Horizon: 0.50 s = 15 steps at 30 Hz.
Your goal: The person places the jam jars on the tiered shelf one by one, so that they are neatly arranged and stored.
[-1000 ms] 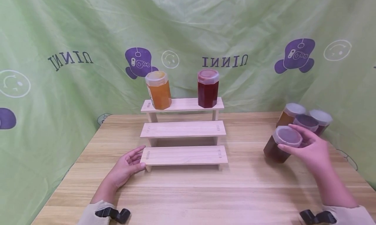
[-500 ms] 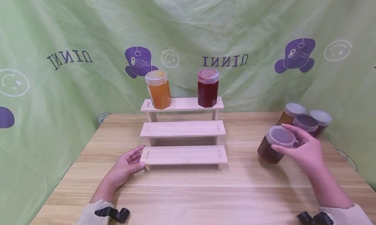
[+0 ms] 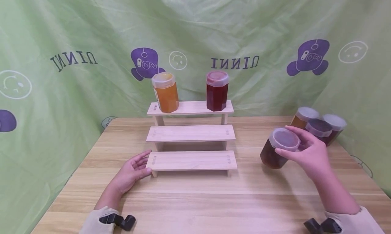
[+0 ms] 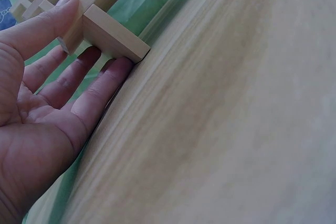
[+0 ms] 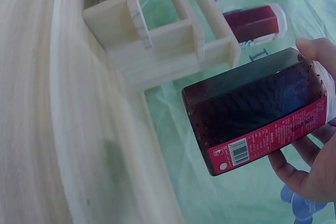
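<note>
My right hand [image 3: 308,152] grips a dark-filled jar [image 3: 273,156] by its whitish lid, thumb and fingers on opposite sides. The jar is tilted over the right part of the table. In the right wrist view this jar [image 5: 252,108] shows a pink label with a barcode. A three-tier wooden display stand [image 3: 190,161] stands mid-table. At the left end of its lowest step, my left hand [image 3: 129,174] holds the stand, thumb at the front corner and fingers farther back. An orange jar [image 3: 168,98] and a dark red jar [image 3: 217,96] stand on the top step.
Behind my right hand, three more lidded jars cluster at the right: an amber jar [image 3: 299,120], a dark jar [image 3: 319,128] and a reddish jar [image 3: 334,125]. A green printed cloth [image 3: 189,30] hangs behind the wooden table [image 3: 195,207].
My right hand has carried the dark jar leftward, away from the cluster and toward the stand. The left hand stays at the lowest step.
</note>
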Motion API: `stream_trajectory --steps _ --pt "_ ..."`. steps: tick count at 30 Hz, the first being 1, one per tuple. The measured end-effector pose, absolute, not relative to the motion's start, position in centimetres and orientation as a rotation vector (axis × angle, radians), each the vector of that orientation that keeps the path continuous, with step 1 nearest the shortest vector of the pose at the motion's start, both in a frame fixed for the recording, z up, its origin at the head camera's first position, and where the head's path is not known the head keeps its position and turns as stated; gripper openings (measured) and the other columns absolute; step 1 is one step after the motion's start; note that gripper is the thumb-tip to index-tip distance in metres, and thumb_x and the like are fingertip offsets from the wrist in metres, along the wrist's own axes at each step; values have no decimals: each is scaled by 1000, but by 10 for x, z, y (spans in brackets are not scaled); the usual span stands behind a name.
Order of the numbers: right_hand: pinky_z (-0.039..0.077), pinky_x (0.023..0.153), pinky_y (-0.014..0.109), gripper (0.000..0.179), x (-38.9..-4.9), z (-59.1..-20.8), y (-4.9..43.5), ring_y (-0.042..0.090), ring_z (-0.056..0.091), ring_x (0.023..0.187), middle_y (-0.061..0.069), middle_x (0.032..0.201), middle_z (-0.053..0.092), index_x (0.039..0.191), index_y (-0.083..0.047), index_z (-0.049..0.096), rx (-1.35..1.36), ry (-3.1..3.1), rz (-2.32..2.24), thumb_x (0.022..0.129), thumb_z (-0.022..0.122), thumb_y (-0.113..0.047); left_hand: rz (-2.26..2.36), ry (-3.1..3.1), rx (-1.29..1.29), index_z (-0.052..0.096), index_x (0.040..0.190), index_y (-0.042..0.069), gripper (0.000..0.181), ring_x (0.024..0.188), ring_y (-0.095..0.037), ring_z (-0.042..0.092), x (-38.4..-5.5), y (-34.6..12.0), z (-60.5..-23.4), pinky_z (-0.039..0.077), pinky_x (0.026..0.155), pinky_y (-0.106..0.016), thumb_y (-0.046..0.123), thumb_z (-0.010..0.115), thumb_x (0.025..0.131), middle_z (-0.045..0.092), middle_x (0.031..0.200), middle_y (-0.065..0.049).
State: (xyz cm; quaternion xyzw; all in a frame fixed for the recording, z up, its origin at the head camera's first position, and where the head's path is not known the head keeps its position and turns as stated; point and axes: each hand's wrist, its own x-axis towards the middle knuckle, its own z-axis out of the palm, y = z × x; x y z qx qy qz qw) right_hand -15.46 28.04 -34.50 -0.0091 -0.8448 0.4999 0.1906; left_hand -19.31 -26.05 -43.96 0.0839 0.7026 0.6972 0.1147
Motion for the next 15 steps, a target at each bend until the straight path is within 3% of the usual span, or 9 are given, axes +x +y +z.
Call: stream_trajectory --steps 15 --pt "54 71 14 72 -156 -332 255 -5 61 93 -22 105 62 135 -16 59 93 -2364 1522 70 88 -7 2052 2056 253 26 151 -3 81 108 -16 62 -193 -261 -440 54 90 -33 -5 70 83 50 135 -19"
